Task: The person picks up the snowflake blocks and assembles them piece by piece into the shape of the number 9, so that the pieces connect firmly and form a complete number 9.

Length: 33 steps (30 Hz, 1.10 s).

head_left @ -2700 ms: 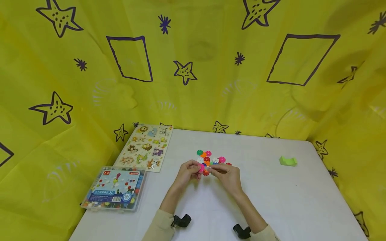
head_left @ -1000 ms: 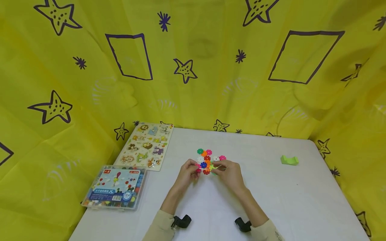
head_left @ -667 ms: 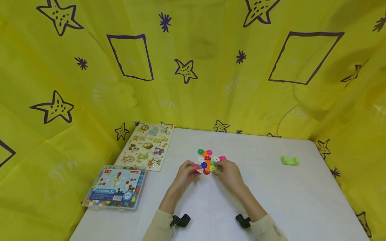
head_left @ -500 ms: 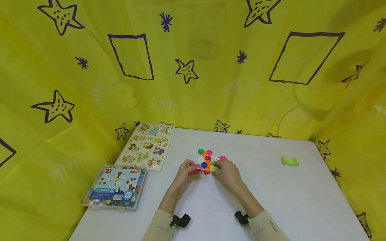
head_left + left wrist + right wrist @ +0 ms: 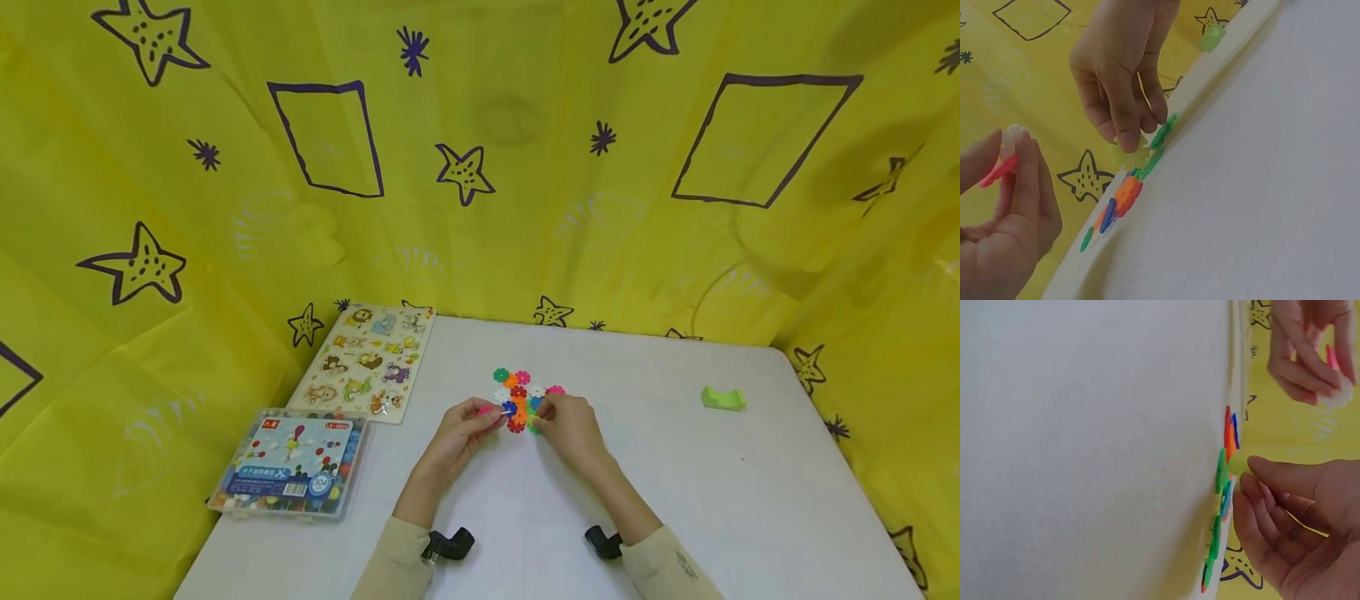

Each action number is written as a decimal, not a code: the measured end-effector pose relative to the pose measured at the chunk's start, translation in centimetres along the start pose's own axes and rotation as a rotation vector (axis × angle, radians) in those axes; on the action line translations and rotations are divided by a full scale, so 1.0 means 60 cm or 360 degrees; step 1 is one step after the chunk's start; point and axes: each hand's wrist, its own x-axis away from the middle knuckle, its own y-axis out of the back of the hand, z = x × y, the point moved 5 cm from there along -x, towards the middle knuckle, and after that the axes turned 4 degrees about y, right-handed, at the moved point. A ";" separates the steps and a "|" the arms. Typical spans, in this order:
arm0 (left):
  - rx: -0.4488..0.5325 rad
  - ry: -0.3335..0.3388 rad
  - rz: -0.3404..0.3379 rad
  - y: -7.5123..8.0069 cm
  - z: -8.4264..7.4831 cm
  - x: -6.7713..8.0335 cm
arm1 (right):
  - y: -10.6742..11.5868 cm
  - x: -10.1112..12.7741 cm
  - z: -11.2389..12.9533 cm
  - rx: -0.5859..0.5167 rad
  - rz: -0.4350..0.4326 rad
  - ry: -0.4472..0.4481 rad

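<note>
A flat cluster of coloured snowflake discs (image 5: 517,393) lies on the white table (image 5: 675,492); it also shows as the disc cluster (image 5: 1124,195) and the disc cluster (image 5: 1224,487). My right hand (image 5: 542,415) pinches a light green disc (image 5: 1138,152) between thumb and fingers at the cluster's near edge; the right hand (image 5: 1244,472) shows the same pinch. My left hand (image 5: 491,412) is just left of the cluster, a little apart from it. That left hand (image 5: 1013,156) pinches a pink disc (image 5: 997,172) together with a white disc (image 5: 1340,397).
An animal puzzle board (image 5: 367,362) lies at the back left, with a clear plastic box of pieces (image 5: 288,465) in front of it. A small green block (image 5: 723,398) sits at the right. Yellow star-printed cloth (image 5: 480,208) walls the table on three sides.
The right hand has brought the light green disc against the cluster's near edge. The left hand keeps its pink and white discs and stays just left of the cluster.
</note>
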 end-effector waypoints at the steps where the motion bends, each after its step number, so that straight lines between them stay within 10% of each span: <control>1: 0.0004 -0.0002 0.0004 0.000 0.000 -0.001 | 0.003 0.002 0.001 -0.0041 -0.0009 -0.0007; 17: 0.0008 -0.0048 0.0009 0.008 0.001 -0.004 | 0.023 0.020 0.033 -0.0861 -0.0047 -0.0169; 33: -0.0093 -0.0084 0.0016 -0.003 0.009 -0.001 | 0.022 0.033 0.033 -0.1058 -0.0042 -0.0207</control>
